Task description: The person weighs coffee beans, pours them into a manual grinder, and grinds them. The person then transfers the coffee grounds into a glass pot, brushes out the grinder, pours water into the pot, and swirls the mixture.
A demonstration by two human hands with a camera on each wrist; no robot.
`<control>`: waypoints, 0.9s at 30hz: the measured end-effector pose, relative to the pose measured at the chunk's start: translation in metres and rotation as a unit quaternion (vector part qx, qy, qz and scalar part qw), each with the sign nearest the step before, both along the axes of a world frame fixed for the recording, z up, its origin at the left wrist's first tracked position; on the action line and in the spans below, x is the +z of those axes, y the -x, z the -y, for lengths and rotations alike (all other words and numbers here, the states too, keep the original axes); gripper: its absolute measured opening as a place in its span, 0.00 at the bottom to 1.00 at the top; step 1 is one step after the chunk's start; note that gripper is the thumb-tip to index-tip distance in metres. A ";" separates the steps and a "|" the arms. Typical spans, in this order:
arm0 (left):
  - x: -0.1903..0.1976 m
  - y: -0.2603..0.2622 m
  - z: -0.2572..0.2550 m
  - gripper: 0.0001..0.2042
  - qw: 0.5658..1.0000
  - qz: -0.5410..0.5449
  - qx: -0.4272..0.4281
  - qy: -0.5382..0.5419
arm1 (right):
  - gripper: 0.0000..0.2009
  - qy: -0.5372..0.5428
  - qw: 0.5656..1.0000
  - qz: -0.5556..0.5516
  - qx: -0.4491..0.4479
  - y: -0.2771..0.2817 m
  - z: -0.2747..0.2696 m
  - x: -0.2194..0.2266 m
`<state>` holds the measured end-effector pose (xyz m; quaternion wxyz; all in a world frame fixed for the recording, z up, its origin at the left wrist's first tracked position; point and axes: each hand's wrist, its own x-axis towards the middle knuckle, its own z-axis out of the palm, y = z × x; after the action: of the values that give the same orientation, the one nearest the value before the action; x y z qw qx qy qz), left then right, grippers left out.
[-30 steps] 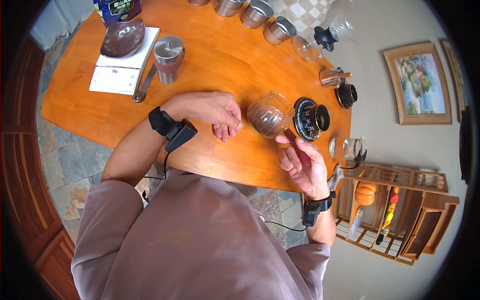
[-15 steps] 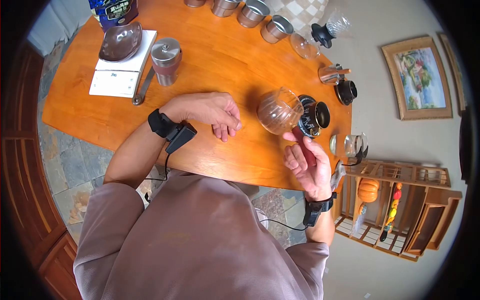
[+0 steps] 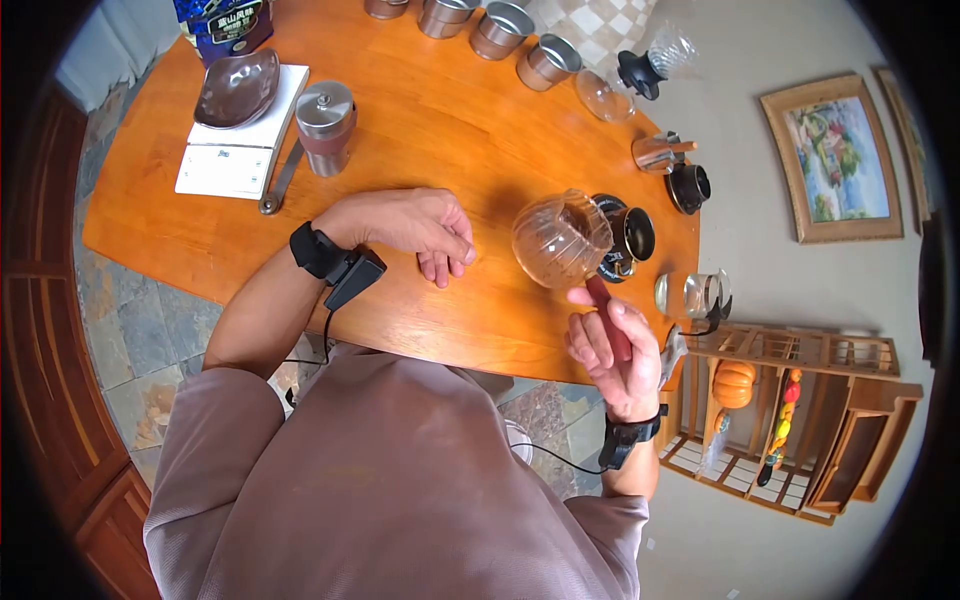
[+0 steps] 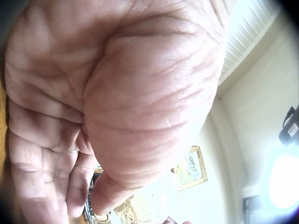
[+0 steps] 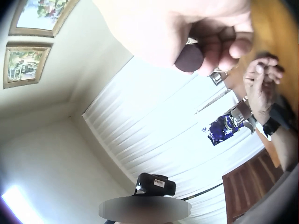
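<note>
My right hand (image 3: 622,362) holds the dark red handle (image 3: 614,325) of a ribbed clear glass coffee pot (image 3: 555,245). The handle's round end (image 5: 189,58) sticks out of the curled fingers in the right wrist view. Tilted, the pot has its mouth toward a black cup (image 3: 638,236) on a dark saucer (image 3: 612,268), and its rim overlaps them in the head view. My left hand (image 3: 425,230) rests on the table left of the pot, holding nothing, fingers loosely bent. Its palm fills much of the left wrist view, with part of the glass pot (image 4: 145,205) beyond the thumb.
To the left stand a steel hand grinder (image 3: 325,135), a white scale (image 3: 225,165) bearing a brown dish (image 3: 237,90), and a blue bag (image 3: 228,30). Several metal cups (image 3: 549,63) line the far edge. A glass jug (image 3: 685,295) sits right of the cup, near the table (image 3: 470,345) edge.
My right hand has carried the glass pot to the right, closer to the black cup, and its mouth has turned toward the cup. My left hand has stayed nearly still.
</note>
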<state>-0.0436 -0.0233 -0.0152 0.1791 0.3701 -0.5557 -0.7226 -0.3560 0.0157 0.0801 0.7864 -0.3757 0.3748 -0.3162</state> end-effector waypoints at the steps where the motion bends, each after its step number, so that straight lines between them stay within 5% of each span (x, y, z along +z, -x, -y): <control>1: -0.001 0.001 0.000 0.12 1.000 -0.002 -0.005 -0.001 | 0.22 0.002 1.000 0.001 0.008 -0.001 -0.003 0.001; 20: -0.002 0.002 -0.001 0.12 1.000 -0.005 0.008 -0.015 | 0.19 0.051 0.998 0.048 -0.003 -0.024 0.009 -0.042; 27: -0.005 0.005 -0.001 0.13 1.000 -0.001 -0.002 -0.014 | 0.18 0.055 0.996 -0.041 -0.051 -0.036 0.008 -0.078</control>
<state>-0.0482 -0.0222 -0.0202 0.1732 0.3708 -0.5464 -0.7307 -0.3201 0.0078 0.0024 0.7312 -0.4116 0.4076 -0.3603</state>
